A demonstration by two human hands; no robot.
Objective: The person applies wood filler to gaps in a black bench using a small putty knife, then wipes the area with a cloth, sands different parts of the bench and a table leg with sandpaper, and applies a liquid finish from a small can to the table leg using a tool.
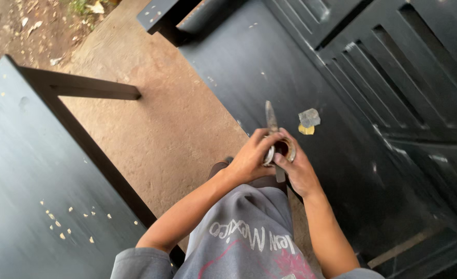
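Observation:
My left hand [250,157] grips a small round can [282,149] with a dark open inside, held just above a dark painted metal panel [270,67]. My right hand [299,173] wraps the can from the other side and also holds a thin flat blade [271,118] that sticks up past the can's rim. Both hands touch each other around the can. Just beyond the can, a small crumpled scrap, grey and yellow [308,120], lies on the panel.
A second dark panel [27,196] with yellow paint flecks lies at the left, its frame bar [94,89] jutting over the bare concrete floor [156,119]. Louvred slats [394,77] fill the panel's right side. Dirt and litter lie at the top left.

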